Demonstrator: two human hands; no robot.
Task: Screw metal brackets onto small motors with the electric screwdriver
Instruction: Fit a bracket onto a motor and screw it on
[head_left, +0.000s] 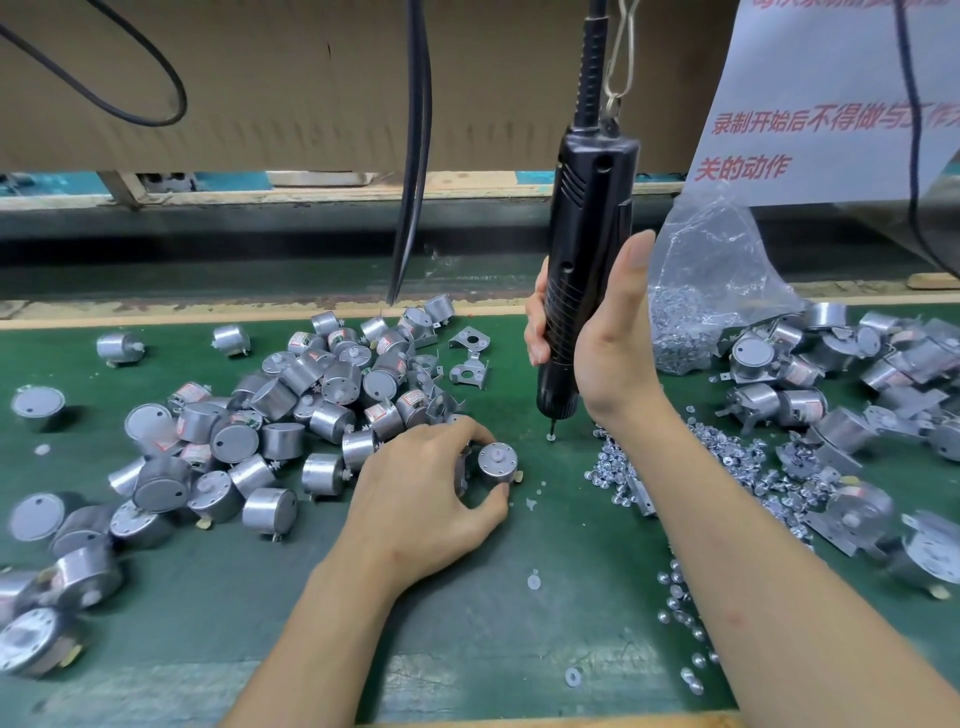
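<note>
- Head view: the left hand (431, 499) has its fingers (488, 506) curled round one small motor (497, 461), holding it face-up on the green desk (519, 597) about midway between the left and right edges.
- The right hand (597, 353) is wrapped closed round the hanging electric screwdriver (582, 270), held upright; its bit tip sits over a screw (550, 435) just right of the motor.
- Loose brackets (470, 358) lie toward the far edge; whether one sits on the held motor I cannot tell.
- Judged step: picking up a screw. Next calls for carrying the bit over a motor hole, square and steady.
</note>
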